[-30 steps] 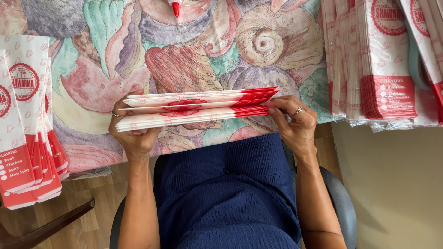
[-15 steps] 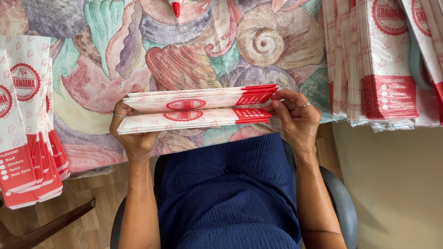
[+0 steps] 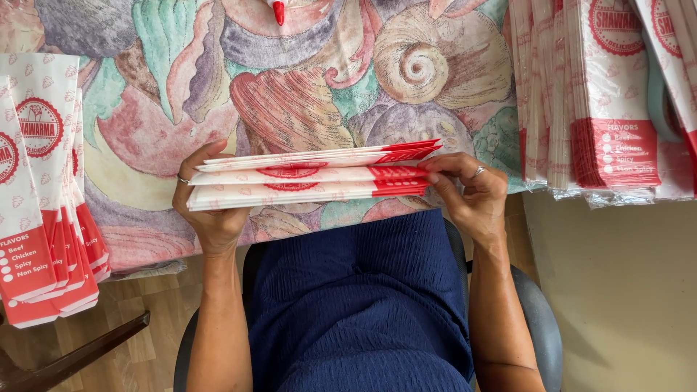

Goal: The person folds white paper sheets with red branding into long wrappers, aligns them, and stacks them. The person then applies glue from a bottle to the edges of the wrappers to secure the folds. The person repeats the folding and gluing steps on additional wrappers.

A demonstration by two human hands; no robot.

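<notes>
The paper bags (image 3: 312,178) have fanned wider at the worktop's near edge; left hand (image 3: 210,210) and right hand (image 3: 472,192) pinch opposite ends. Light, floppy, slippery: best held by the ends.

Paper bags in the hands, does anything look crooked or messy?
A little. The paper bags held between the left hand and right hand are fanned apart, with uneven edges. The bag pile on the left of the table also slides out in steps. Nothing looks torn or spilled.
</notes>
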